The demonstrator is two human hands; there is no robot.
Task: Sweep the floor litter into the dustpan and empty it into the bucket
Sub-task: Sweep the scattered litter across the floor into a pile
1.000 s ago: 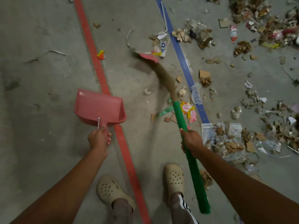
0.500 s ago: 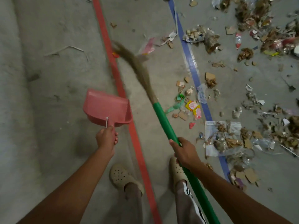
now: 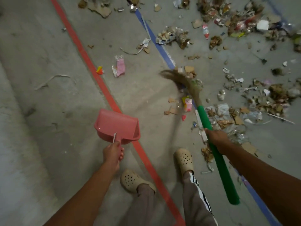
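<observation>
My left hand grips the handle of a pink dustpan, held just above the concrete floor beside the red line. My right hand grips the green handle of a broom. Its brown bristles are blurred over the blue line, among card scraps and wrappers. Litter of cardboard, paper and plastic spreads thickly to the right. A pink wrapper and a small orange-yellow scrap lie between the two lines. No bucket is in view.
A red floor line and a blue floor line run diagonally. My two feet in beige clogs stand on either side of the red line. More litter piles up at the top right. Bare concrete lies to the left.
The broom head has swung from the red line back right to the blue line. A pink wrapper now lies between the lines. The dustpan stays in my left hand.
</observation>
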